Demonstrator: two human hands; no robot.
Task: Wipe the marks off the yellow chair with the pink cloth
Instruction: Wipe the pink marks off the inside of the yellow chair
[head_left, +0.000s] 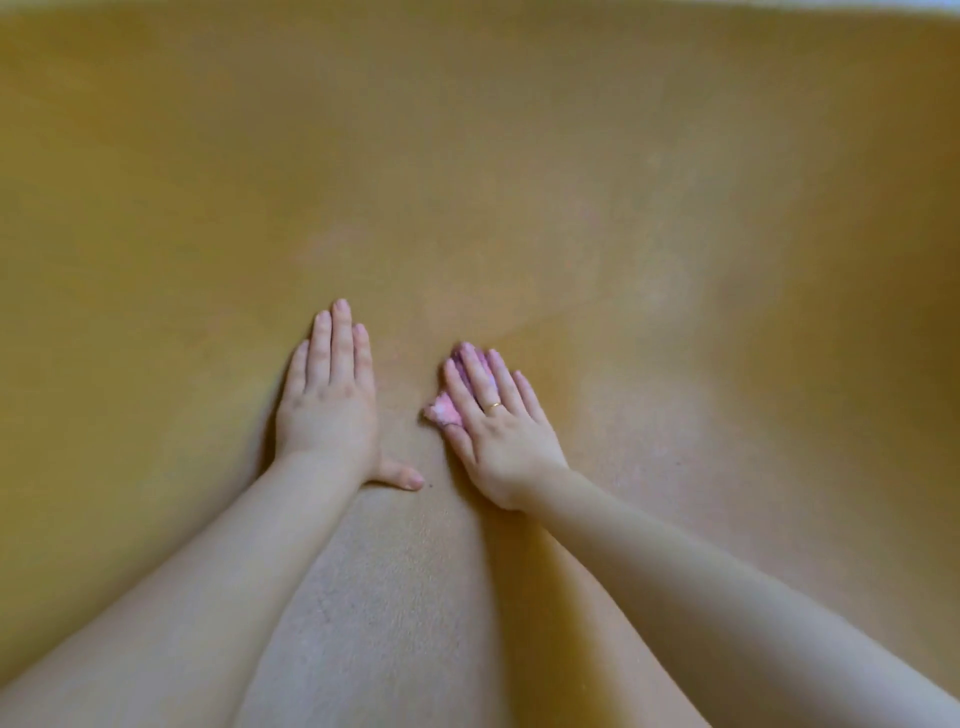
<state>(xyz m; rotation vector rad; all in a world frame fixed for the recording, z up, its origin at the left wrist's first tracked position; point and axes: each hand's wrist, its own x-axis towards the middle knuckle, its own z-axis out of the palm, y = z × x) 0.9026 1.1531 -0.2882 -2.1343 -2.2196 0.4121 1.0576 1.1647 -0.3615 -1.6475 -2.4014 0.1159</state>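
The yellow chair (519, 156) fills almost the whole head view as a mustard-yellow fabric surface. My left hand (332, 395) lies flat on it with straight fingers and the thumb spread to the right, holding nothing. My right hand (493, 421) presses the small pink cloth (441, 408) against the fabric with straight fingers laid over it. Only the cloth's left edge and a bit under my fingertips show; the rest is hidden beneath the hand. Faint pinkish, paler patches (587, 218) show on the fabric above and to the right of my hands.
A pale strip (779, 8) runs along the top edge of the view, beyond the chair. A darker fold or shadow (924, 312) sits at the right side. Both of my bare forearms stretch in from the bottom.
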